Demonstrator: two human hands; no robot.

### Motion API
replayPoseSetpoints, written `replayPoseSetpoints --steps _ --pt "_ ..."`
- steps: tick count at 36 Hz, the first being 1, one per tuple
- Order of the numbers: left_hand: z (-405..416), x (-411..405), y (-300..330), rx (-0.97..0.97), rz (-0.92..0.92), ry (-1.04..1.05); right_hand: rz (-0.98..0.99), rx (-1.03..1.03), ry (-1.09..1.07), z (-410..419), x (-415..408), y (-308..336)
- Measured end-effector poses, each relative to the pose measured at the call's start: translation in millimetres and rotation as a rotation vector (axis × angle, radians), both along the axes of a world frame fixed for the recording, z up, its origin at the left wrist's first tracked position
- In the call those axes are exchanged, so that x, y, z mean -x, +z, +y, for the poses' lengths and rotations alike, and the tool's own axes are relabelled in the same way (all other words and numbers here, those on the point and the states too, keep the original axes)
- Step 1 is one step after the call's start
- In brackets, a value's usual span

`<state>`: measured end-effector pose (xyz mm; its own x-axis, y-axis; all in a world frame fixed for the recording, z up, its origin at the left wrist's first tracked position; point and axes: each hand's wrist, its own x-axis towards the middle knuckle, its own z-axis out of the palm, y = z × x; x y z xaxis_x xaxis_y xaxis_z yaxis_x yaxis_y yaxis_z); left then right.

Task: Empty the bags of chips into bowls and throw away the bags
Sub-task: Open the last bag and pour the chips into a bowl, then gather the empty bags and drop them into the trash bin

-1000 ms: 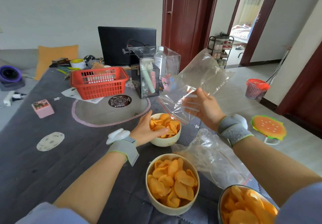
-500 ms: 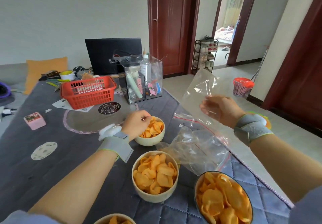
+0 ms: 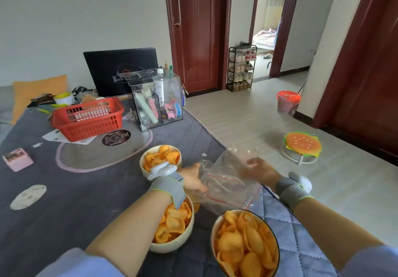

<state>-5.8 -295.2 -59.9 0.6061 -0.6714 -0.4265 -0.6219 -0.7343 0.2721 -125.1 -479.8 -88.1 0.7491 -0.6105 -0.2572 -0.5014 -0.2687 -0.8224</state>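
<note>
Three bowls of orange chips stand on the grey quilted table: a far cream bowl, a near cream bowl partly under my left forearm, and a dark-rimmed bowl at the front right. Clear empty zip bags with red seal lines lie crumpled between the bowls at the table's right edge. My left hand grips the bags' left side. My right hand holds them from the right, partly seen through the plastic.
A red basket, a clear box of bottles, a black laptop and a pink box sit farther back on the table. On the floor to the right stand a pink waste basket and a burger-patterned stool.
My right hand has lowered the raised clear bag down onto the other bag on the table. My left hand has left the far bowl and taken hold of the bags.
</note>
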Motion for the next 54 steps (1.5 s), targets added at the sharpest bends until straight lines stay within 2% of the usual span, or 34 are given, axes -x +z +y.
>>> replayPoseSetpoints --steps 2,6,8,11,14,17,23,29,35,39,43,47,51,54 --pt "-4 -2 -4 -0.013 0.005 0.004 0.010 0.057 -0.020 -6 1 -3" --pt "-9 -7 -8 -0.041 -0.062 0.008 0.077 0.022 -0.017 -5 15 14" --pt "-13 -9 -10 -0.077 -0.075 0.004 0.028 -0.048 -0.062 -15 26 14" --pt "-16 -12 -12 -0.138 -0.010 0.024 -0.158 -0.262 -0.225 -35 37 5" --pt "-17 -16 -17 -0.106 0.061 0.045 -0.241 -0.439 -0.320 -42 40 -3" --pt "-23 -13 -22 0.018 0.179 0.029 -0.301 -0.530 -0.298 -40 45 -5" --pt "-28 -14 -4 0.260 0.222 0.178 -0.428 -0.679 -0.213 -38 42 -8" --pt "-18 -10 25 0.670 0.354 0.390 -0.586 -0.721 -0.385 -34 35 14" --pt "15 1 79 0.975 0.399 0.546 -0.705 -0.839 -0.250 -8 18 61" --pt "66 12 117 1.094 0.277 0.616 -0.773 -0.883 -0.098 34 -7 93" --pt "143 32 145 1.215 0.097 0.747 -0.691 -0.904 0.145 110 -25 131" --pt "207 64 157 1.255 0.034 0.824 -0.632 -0.914 0.337 170 -29 151" --pt "299 116 163 1.305 -0.003 0.960 -0.567 -0.834 0.485 255 -21 164" --pt "349 150 158 1.326 -0.167 1.022 -0.552 -0.807 0.605 305 -8 165"
